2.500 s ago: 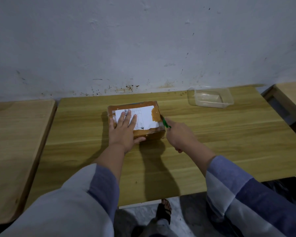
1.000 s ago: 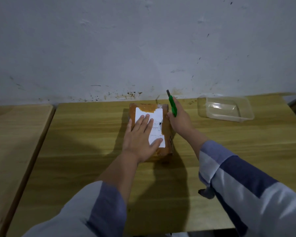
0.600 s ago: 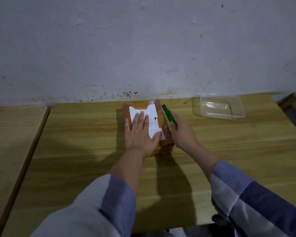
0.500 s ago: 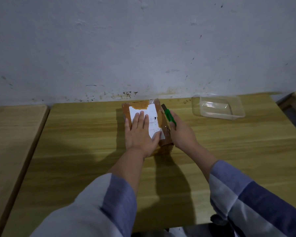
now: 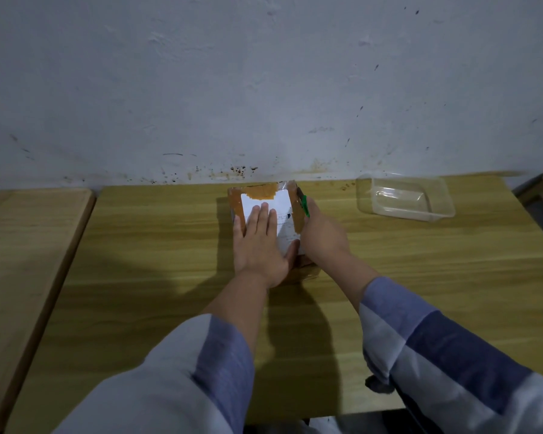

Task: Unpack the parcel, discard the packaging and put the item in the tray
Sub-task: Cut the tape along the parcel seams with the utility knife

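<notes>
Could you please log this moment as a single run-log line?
left hand: flat on parcel | right hand: green cutter at parcel's right edge | tray: empty

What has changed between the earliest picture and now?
The brown taped cardboard parcel was turned, so its long side now runs away from the person. The right hand, gripping the green cutter, moved to the parcel's right edge. The left hand still presses its label; the clear plastic tray stayed put.

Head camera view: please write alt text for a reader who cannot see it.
A person's left hand presses flat on a taped cardboard parcel on a wooden table, while the right hand holds a green cutter at its right edge. An empty clear plastic tray sits farther right.
</notes>
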### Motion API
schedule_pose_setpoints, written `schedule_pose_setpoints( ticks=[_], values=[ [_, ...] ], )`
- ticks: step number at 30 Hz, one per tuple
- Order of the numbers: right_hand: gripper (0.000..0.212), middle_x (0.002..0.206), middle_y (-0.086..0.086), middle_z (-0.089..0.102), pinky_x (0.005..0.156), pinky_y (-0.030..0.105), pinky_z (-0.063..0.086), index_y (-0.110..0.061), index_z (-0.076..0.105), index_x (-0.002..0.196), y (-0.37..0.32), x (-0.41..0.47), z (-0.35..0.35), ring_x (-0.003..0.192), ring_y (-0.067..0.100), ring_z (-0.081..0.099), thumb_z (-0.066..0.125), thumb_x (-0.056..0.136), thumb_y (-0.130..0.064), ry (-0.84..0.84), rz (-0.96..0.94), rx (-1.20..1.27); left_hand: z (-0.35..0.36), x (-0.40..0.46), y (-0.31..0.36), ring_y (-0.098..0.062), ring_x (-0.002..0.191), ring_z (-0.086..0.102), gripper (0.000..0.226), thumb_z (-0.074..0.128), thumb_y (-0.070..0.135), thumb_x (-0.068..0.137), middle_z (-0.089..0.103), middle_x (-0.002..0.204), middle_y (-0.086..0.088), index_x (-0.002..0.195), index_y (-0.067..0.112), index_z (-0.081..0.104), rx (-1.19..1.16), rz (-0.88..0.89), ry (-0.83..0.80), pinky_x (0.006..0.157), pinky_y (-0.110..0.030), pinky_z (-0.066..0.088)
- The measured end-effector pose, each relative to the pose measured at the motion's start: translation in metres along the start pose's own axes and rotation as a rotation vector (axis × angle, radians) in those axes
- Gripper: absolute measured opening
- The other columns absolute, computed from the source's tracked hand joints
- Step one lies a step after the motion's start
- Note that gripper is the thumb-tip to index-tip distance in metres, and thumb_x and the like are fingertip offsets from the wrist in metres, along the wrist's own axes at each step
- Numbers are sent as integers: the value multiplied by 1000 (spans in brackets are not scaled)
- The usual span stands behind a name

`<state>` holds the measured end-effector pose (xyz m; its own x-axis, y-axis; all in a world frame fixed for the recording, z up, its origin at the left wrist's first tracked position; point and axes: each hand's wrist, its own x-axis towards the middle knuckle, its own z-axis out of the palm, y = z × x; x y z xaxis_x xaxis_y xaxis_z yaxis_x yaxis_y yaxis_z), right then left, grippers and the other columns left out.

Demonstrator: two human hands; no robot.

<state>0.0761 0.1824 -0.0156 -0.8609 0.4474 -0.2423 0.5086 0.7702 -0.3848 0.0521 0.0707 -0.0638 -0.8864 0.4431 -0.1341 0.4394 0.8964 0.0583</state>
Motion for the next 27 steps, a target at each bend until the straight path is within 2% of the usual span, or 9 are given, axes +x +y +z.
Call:
schedule_pose_setpoints(
  ticks=[6, 8, 11, 15, 18, 23, 27],
  values=[
    [72, 107, 16, 65, 64, 35, 41, -24, 0, 151, -2, -2, -13, 93, 31, 62, 41, 94, -7, -74, -37, -220, -2, 0, 2, -17, 146, -20, 81, 5, 66, 90, -18, 160, -1, 152, 15, -10, 9, -19, -11, 118, -50, -8],
    [71, 106, 16, 65, 64, 34, 41, -26, 1, 151, 1, -8, -13, 89, 30, 60, 41, 94, -8, -75, -38, -216, -2, 0, 2, -18, 146, -21, 80, 4, 65, 90, -19, 160, -1, 151, 15, -12, 18, -21, -21, 118, -50, -8],
    [66, 111, 16, 64, 66, 34, 40, -27, 2, 151, 4, -18, -10, 96, 31, 61, 38, 97, -14, -88, -42, -208, -3, 0, 2, -18, 146, -21, 80, 3, 65, 90, -19, 159, -2, 151, 15, -13, 35, -24, -30, 118, -50, -7],
    [65, 109, 16, 64, 66, 34, 41, -28, 5, 150, 7, -30, -11, 92, 31, 60, 39, 96, -17, -99, -29, -156, 0, 0, 2, -17, 146, -20, 81, 4, 67, 90, -18, 160, -1, 151, 16, -11, 18, -30, -16, 118, -50, -8],
    [66, 116, 18, 62, 67, 34, 40, -29, 7, 150, 9, -40, -15, 100, 33, 60, 38, 95, -12, -101, -14, -155, 1, 0, 1, -17, 146, -20, 80, 4, 66, 91, -18, 160, 0, 152, 16, -11, 17, -28, -16, 118, -49, -9],
    [71, 109, 16, 64, 64, 33, 39, -30, 3, 151, 12, -58, -18, 89, 29, 59, 37, 93, -6, -105, 1, -207, 0, -1, 2, -17, 147, -18, 77, 6, 63, 92, -16, 160, -1, 152, 16, -8, 22, -25, 3, 119, -49, -7],
    [71, 110, 16, 64, 67, 34, 40, -29, 4, 151, 15, -66, -18, 95, 30, 61, 37, 93, -5, -105, 7, -174, 0, 0, 3, -17, 147, -17, 77, 8, 62, 92, -15, 161, -1, 152, 16, -7, 16, -28, 4, 119, -50, -6]
  ],
)
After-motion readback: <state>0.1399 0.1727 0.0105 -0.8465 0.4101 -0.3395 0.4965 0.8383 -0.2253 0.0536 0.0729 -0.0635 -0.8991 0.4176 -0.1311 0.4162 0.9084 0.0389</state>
